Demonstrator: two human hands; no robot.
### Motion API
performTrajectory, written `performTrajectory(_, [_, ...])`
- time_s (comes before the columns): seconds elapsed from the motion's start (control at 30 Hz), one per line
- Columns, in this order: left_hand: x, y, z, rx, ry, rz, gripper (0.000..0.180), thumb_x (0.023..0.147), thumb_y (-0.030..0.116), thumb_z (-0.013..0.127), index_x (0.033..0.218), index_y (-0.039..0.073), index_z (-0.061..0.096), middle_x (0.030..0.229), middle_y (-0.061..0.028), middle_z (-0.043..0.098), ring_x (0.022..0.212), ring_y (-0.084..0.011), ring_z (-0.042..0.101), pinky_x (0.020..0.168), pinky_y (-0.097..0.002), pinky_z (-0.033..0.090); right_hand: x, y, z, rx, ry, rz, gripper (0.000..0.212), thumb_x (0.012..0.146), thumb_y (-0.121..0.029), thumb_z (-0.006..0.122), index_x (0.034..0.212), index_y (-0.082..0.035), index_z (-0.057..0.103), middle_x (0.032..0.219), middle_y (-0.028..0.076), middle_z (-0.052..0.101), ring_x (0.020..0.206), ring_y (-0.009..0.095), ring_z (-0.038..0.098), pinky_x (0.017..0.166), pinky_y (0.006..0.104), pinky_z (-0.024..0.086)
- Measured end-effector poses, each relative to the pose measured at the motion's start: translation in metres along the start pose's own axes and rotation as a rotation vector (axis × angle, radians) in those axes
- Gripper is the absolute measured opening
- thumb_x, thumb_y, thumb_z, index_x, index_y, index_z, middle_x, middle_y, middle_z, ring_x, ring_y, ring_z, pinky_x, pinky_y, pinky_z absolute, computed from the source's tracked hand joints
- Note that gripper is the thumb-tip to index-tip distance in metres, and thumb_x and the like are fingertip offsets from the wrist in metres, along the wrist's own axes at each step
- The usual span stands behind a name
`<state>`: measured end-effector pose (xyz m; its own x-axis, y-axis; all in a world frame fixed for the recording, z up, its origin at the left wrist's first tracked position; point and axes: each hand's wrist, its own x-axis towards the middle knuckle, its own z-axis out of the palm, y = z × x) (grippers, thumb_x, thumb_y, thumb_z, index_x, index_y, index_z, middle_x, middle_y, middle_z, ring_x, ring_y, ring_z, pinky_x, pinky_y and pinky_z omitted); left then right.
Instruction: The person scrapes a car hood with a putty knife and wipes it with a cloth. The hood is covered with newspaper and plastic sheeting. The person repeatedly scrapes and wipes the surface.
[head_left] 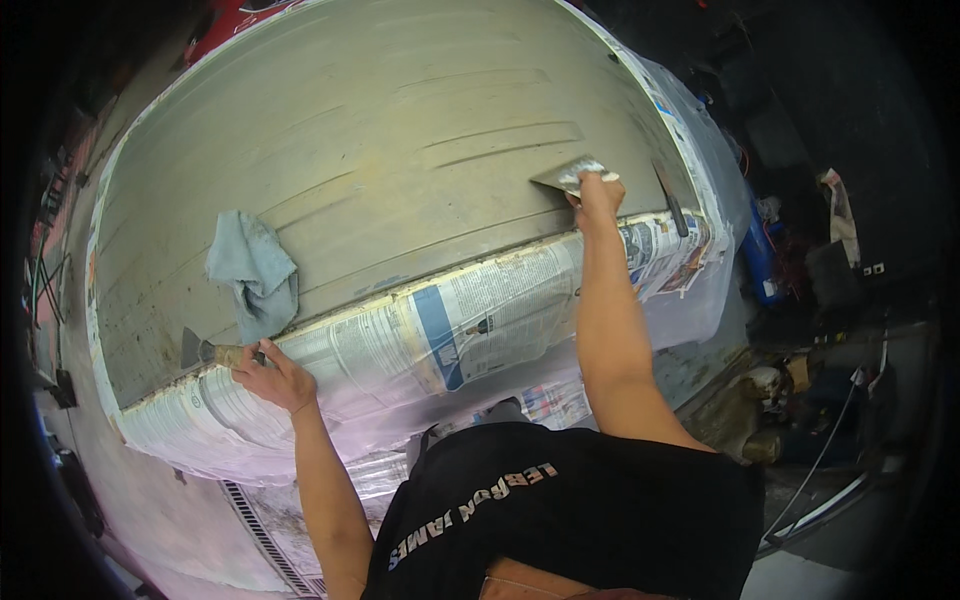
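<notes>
Your left hand (274, 377) grips the scraper (218, 353), just nearside of the rag (255, 268); long axis crosswise, blade left. Your right hand (598, 198) holds the plate (563, 176), well right of the rag, over the panel (430, 205). Left hand's nearer the rag. Newspaper (510, 316) runs nearside, rightward of it.

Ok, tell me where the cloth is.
In the head view, the cloth lies on the panel, toward the left, just beyond the left hand and its scraper.

Blue-grey cloth (255, 270) on ribbed panel (400, 185).
</notes>
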<state>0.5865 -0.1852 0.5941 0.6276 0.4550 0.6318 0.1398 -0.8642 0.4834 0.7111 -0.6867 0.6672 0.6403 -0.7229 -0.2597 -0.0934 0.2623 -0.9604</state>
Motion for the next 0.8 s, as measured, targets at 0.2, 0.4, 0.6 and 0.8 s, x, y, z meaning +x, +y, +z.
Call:
performTrajectory(0.2, [0.001,0.002,0.001,-0.01,-0.008,-0.018,0.034,0.104,0.036,0.056,0.112,0.004,0.057,0.107,-0.0207,0.049,0.095,-0.0393,0.052,0.086,-0.0485,0.04,0.02,-0.014,-0.014,-0.323,-0.172,0.009,0.027,0.084,-0.002,0.067,0.111,-0.003,0.061,0.099,0.009,0.068,0.08,0.022,0.068,0.056,0.0356,0.053])
performTrajectory(0.4, [0.001,-0.001,0.002,0.017,-0.004,0.007,0.033,0.104,0.037,0.056,0.114,0.005,0.056,0.107,-0.0204,0.048,0.095,-0.0391,0.052,0.085,-0.0485,0.04,0.033,-0.028,-0.02,-0.426,-0.235,0.03,0.024,0.083,-0.003,0.068,0.107,-0.005,0.063,0.092,0.007,0.068,0.081,0.021,0.066,0.06,0.0362,0.053])
performTrajectory(0.6, [0.0,-0.001,0.002,0.005,-0.001,0.009,0.033,0.104,0.037,0.056,0.114,0.005,0.055,0.107,-0.02,0.049,0.096,-0.0387,0.052,0.086,-0.048,0.041,0.028,-0.038,-0.017,-0.517,-0.285,0.026,0.023,0.082,-0.003,0.068,0.105,-0.005,0.064,0.091,0.007,0.069,0.075,0.021,0.066,0.06,0.039,0.053])
performTrajectory(0.8, [0.0,-0.002,0.0,0.024,-0.018,0.007,0.035,0.104,0.037,0.055,0.114,0.004,0.055,0.108,-0.0204,0.049,0.095,-0.038,0.052,0.086,-0.0472,0.041,-0.002,-0.039,0.001,-0.617,-0.481,0.005,0.025,0.084,-0.005,0.068,0.11,-0.007,0.065,0.093,0.007,0.071,0.078,0.021,0.069,0.062,0.0398,0.053])
